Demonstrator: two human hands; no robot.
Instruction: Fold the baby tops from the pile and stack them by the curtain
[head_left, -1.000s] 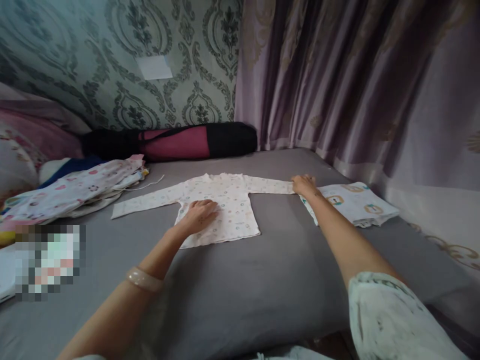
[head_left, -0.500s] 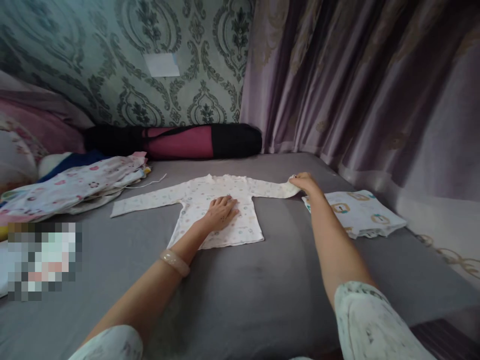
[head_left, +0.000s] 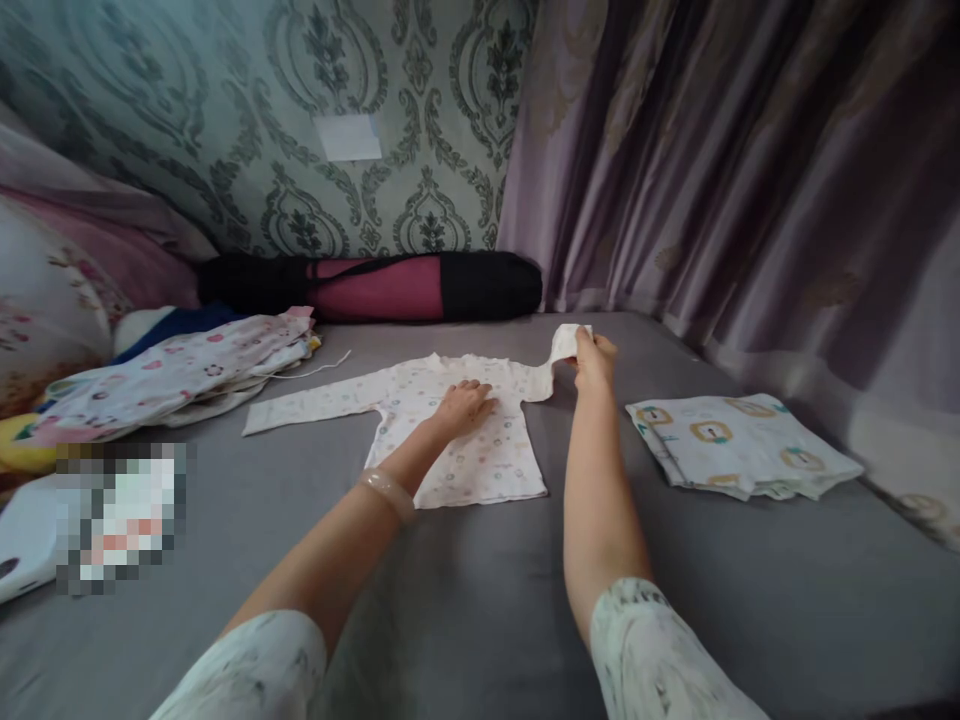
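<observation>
A small white long-sleeved shirt [head_left: 487, 450] with a faint coloured print lies spread flat on the grey bed sheet [head_left: 465, 600]. My left hand [head_left: 465, 405] rests flat on its chest, fingers stretched out. My right hand [head_left: 592, 358] pinches the cuff of the shirt's right sleeve [head_left: 559, 350] and holds it lifted off the sheet, bent back toward the body of the shirt. The shirt's left sleeve [head_left: 307, 410] lies straight out to the left.
A folded printed cloth [head_left: 742, 445] lies to the right. A pile of printed garments [head_left: 172, 375] sits at the left by pillows [head_left: 45, 310]. A black and maroon roll bag [head_left: 390, 287] lies along the wallpapered wall. Purple curtains [head_left: 712, 180] hang at the right.
My right hand gripped the end of the right sleeve, raised it and carried it inward. My left hand slid rightward across the shirt's chest.
</observation>
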